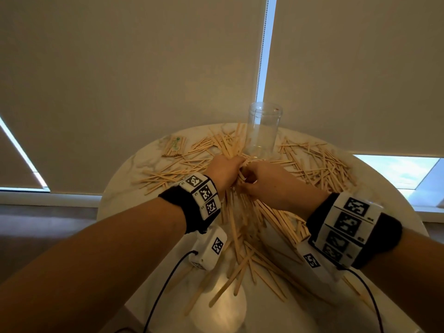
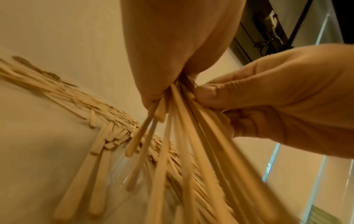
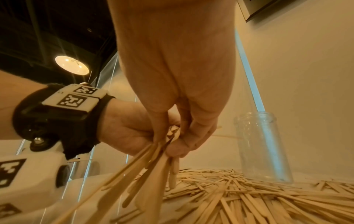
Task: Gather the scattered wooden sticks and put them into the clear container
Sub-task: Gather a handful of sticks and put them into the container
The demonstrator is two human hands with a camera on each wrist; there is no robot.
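Many thin wooden sticks (image 1: 319, 164) lie scattered over a round white marble table (image 1: 115, 188). An empty clear container (image 1: 263, 129) stands upright at the table's far side, also seen as the clear container (image 3: 262, 145) in the right wrist view. Just in front of it my left hand (image 1: 224, 170) grips a bundle of sticks (image 2: 184, 136), lifted off the table and fanning toward me. My right hand (image 1: 264, 180) meets it from the right and pinches the same bundle (image 3: 153, 163) with thumb and curled fingers (image 2: 208, 94).
A small packet of sticks (image 1: 175, 146) lies at the table's far left. Roller blinds (image 1: 144, 80) hang right behind the table. Cables (image 1: 165, 280) run from both wrist cameras toward me. The near table part holds only a few sticks.
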